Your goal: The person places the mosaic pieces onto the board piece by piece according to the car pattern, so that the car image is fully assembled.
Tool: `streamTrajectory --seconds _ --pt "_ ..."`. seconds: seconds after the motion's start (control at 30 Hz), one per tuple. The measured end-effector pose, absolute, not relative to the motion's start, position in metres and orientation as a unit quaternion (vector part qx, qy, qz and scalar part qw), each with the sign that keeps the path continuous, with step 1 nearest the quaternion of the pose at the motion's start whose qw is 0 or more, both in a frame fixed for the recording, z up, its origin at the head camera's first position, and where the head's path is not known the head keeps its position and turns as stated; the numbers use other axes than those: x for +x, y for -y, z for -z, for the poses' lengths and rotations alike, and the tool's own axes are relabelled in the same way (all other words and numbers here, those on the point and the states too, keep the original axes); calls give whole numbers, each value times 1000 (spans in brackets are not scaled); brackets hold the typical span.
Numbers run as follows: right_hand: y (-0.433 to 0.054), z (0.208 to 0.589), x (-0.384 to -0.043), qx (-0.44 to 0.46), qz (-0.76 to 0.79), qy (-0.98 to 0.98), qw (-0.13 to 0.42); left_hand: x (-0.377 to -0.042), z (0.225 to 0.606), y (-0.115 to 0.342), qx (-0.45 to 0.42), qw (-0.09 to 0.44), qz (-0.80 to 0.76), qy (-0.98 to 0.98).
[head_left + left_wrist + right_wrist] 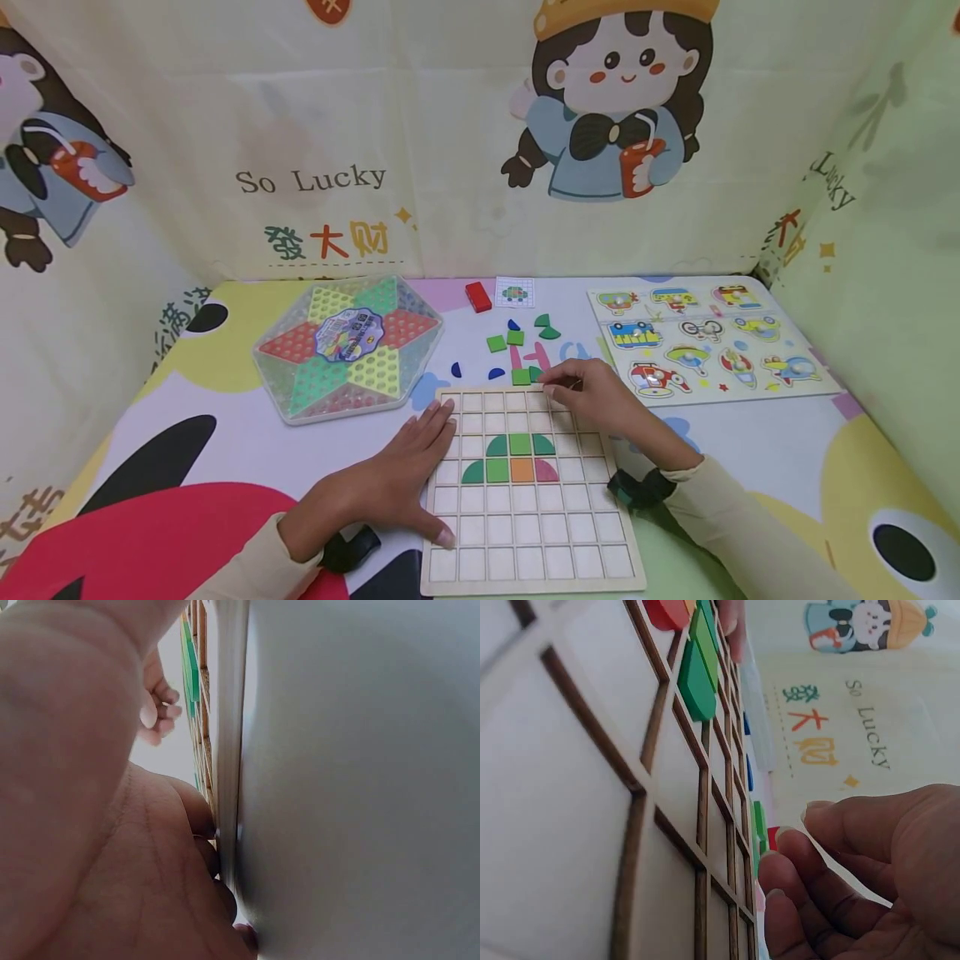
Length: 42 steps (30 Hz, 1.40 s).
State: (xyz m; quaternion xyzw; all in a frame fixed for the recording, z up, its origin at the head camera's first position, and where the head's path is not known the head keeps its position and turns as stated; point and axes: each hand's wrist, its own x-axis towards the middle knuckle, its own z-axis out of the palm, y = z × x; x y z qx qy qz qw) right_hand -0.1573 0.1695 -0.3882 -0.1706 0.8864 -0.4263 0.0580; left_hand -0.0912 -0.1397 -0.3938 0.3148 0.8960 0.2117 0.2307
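A wooden grid board (534, 500) lies before me, with green, orange and pink pieces in two of its rows. Spread across its left edge is my left hand (397, 467), thumb on the frame near the bottom and fingers toward the top corner. In the left wrist view its fingers (206, 859) rest along the board's side. My right hand (592, 392) reaches over the far edge, fingertips right at a green quarter-round piece (535, 373) beside a green square (521, 377). In the right wrist view the fingers are loosely bent, thumb apart, nothing showing between them.
Beyond the board lie more loose green pieces (550, 332) and blue pieces (497, 373), a red block (478, 297) and a pattern card (514, 292). A hexagonal Chinese checkers box (277, 367) stands at left. A vehicle puzzle board (712, 350) lies at right.
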Motion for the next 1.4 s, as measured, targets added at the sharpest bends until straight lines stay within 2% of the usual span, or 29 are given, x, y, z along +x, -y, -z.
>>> streamTrajectory --seconds 0.37,0.63,1.07,1.4 --pt "-167 391 -180 -124 424 -895 58 -92 395 142 328 229 -220 -890" --pt "-164 395 -191 -125 420 -897 57 -92 396 142 324 228 -212 -893" --pt "-155 399 -194 -146 398 -902 74 -91 394 141 320 229 -219 -893" --pt "-151 395 -198 -118 377 -913 104 -92 394 141 316 230 -215 -895"
